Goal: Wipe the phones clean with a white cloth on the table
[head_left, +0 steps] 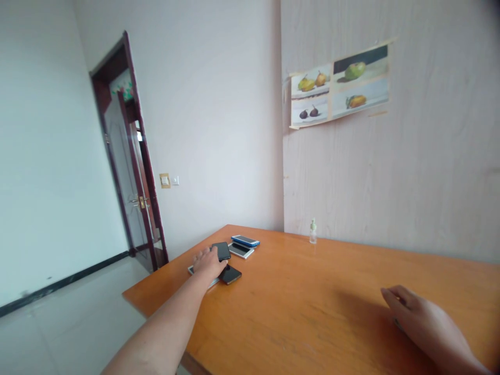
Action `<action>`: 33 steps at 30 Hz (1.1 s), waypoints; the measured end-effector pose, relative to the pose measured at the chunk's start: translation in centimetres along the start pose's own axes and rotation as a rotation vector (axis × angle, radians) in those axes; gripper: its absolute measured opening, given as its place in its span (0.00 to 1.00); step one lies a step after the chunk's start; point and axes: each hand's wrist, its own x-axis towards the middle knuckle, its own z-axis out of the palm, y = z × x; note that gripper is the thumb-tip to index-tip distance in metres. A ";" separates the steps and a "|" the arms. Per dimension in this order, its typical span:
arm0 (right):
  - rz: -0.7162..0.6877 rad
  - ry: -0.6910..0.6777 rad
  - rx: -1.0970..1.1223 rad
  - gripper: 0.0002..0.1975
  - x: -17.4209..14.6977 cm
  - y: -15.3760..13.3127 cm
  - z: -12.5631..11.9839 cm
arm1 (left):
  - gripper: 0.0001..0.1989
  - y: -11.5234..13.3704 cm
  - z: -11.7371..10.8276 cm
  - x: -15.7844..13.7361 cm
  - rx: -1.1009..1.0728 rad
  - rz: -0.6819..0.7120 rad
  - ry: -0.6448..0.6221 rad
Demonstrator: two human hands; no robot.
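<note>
Phone (pixel 213 283) partly hidden beneath left hand (pixel 208 264), fingers spread; right hand (pixel 416 315) curled, grip unclear.

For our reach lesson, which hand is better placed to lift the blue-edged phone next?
Probably the left hand: it is near the blue-edged phone; the right hand is much farther off across the table.

No legible text, no readable labels, numbers

Phones (pixel 223 252) lie on the bench (pixel 304 307) at its left, a bottle (pixel 313 233) stands behind to their right, and a door (pixel 119 156) is farther left.
</note>
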 end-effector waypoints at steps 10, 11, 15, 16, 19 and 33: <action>0.012 -0.142 0.017 0.20 -0.1 -0.3 -0.1 | 0.16 0.1 0.3 1.5 -0.056 0.051 0.015; 0.009 -0.143 0.018 0.20 -0.1 -0.4 0.0 | 0.17 0.1 0.1 1.3 -0.065 0.053 0.029; 0.005 -0.137 0.022 0.21 0.0 -0.4 0.1 | 0.19 0.7 -0.8 0.4 -0.097 0.077 0.072; 0.005 -0.136 0.022 0.21 0.0 -0.4 0.1 | 0.19 1.0 -1.0 0.0 -0.103 0.089 0.078; 0.014 -0.138 0.025 0.21 -0.1 -0.6 0.1 | 0.19 2.3 -1.5 -1.3 -0.120 0.141 0.086; -0.016 -0.133 0.006 0.22 0.1 -0.6 -0.2 | 0.16 9.3 -1.2 -7.9 -0.158 0.460 -0.029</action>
